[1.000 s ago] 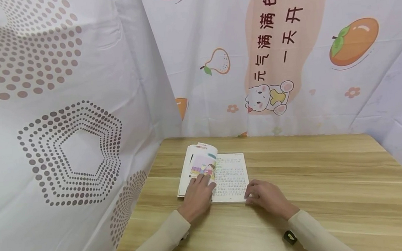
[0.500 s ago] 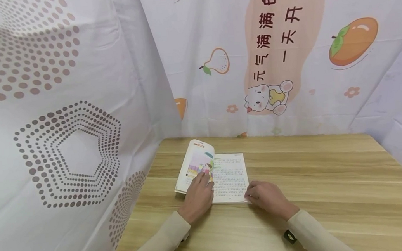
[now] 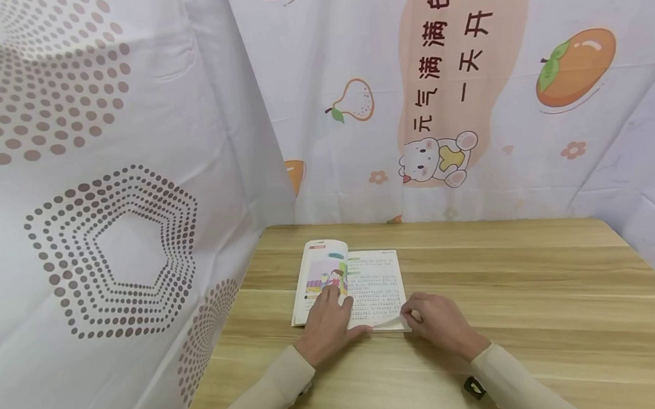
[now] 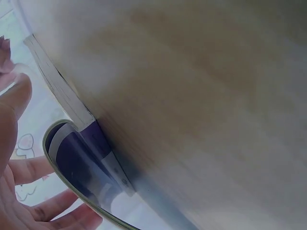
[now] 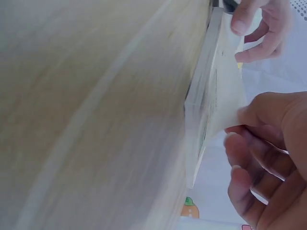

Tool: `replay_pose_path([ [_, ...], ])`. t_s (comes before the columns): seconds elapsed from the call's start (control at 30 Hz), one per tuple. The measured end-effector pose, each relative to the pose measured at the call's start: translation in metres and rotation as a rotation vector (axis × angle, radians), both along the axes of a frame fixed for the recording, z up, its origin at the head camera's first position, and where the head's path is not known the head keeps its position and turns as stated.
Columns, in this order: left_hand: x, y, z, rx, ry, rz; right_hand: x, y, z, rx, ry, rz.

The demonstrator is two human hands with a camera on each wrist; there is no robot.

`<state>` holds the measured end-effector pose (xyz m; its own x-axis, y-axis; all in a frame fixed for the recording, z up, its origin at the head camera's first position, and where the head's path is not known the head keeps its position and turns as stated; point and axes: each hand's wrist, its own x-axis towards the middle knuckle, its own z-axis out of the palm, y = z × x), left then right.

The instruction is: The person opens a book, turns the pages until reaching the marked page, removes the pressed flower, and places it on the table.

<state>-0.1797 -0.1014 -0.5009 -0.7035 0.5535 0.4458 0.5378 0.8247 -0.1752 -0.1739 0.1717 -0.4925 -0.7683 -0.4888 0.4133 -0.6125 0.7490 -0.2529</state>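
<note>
An open book lies on the table, a colour picture on its curved left page and printed text on the right. My left hand rests on the left page with fingers extended, its thumb reaching over the lower edge of the text page. At the lower right corner, my right hand pinches a page between thumb and finger, lifting it off the pages beneath. The left wrist view shows the book's thick page edge and its bent left side, with the fingers behind it.
The book stands on a wood-grain table that stretches to the right. A white dotted curtain hangs along the left, and a fruit-printed curtain closes off the back. A small dark device sits beneath the right wrist.
The right hand has raised the page's lower right corner. The left thumb has spread rightward onto the page's lower edge, and the left side of the book has settled lower after rising.
</note>
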Motion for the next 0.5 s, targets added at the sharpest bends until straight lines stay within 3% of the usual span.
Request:
replay_pose_path([
  [0.37,-0.0017,0.0012,0.0019,-0.077,0.061,0.021,0.0006,-0.0009,0.0040,-0.159,0.034,-0.051],
  [0.5,-0.0031,0.0027,0.0022,-0.081,0.077,0.044,0.0004,-0.0005,0.0029,-0.116,0.013,-0.086],
])
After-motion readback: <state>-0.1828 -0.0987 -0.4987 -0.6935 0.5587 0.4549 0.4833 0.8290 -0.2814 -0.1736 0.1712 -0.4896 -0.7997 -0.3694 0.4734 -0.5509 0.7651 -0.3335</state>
